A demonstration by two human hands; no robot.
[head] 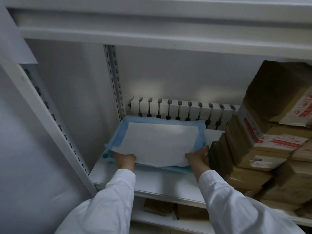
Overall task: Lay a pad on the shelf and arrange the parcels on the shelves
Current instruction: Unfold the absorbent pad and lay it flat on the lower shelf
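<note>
From your head camera, you are looking into a white metal rack. Your left hand (125,160) holds the near edge of a soft white pad with a blue border (157,142). The fingers go under the pad, so you cannot see them well, but they are curled round its edge. Your right hand (197,157) holds the near right corner of the pad the same way, with the fingers lying along its right side. Both arms wear long white sleeves (116,196). The pad lies on the flat white shelf (160,181) in the middle of the rack, pushed to the back left corner. Its far edge touches the back, and its near edge is lifted a little off the shelf by your hands. Some blue shows under the lifted white part. A strip of bare shelf sits between the pad and the front lip. At the back stands a row of white slats with dark clips (182,108). A grey post with slots (114,81) goes up from the back left corner. On the right side of the same shelf, brown cardboard parcels (263,149) are piled high, just beside your right hand. Some have red and white labels. Above is another white shelf board (152,31). Below, on a lower shelf (168,222), lie more brown boxes (158,207).
</note>
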